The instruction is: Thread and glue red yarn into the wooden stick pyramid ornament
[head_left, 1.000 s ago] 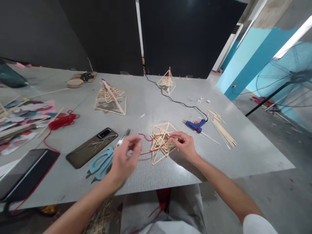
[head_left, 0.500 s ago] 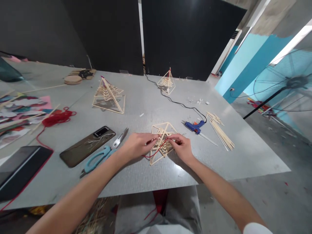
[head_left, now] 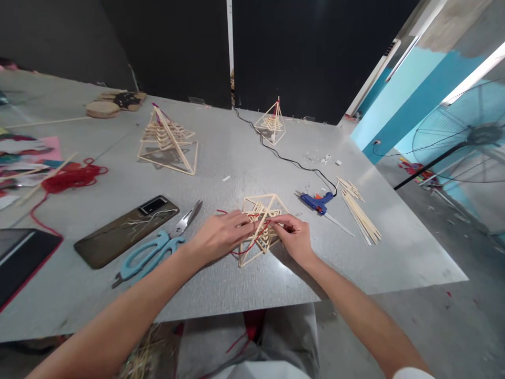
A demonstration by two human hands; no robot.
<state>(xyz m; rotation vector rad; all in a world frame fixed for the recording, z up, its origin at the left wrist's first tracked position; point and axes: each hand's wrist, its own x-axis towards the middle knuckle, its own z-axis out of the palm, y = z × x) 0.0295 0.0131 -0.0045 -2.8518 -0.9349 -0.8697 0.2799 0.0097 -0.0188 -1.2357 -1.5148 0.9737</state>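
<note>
A small pyramid of thin wooden sticks (head_left: 272,198) lies at the table's front, between my two hands. My left hand (head_left: 223,232) has its fingers pressed together over the pyramid's left side, gripping its sticks; the fingertips are partly hidden. From the other side, my right hand (head_left: 295,238) pinches a red yarn (head_left: 251,245) between thumb and forefinger close to the middle of the frame. The yarn loops across the sticks and under my left hand, and one end shows above its knuckles.
Scissors (head_left: 148,257) and a phone (head_left: 126,231) lie to the left, with a red yarn bundle (head_left: 74,176) beyond. A blue glue gun (head_left: 316,202) and loose sticks (head_left: 361,217) lie right. Two stick pyramids, one larger (head_left: 169,139) and one smaller (head_left: 272,123), stand farther back.
The camera view has shifted slightly right. A red yarn end now shows above my left hand, whose fingers reach flatter over the sticks. My right hand keeps its pinch near the middle.
</note>
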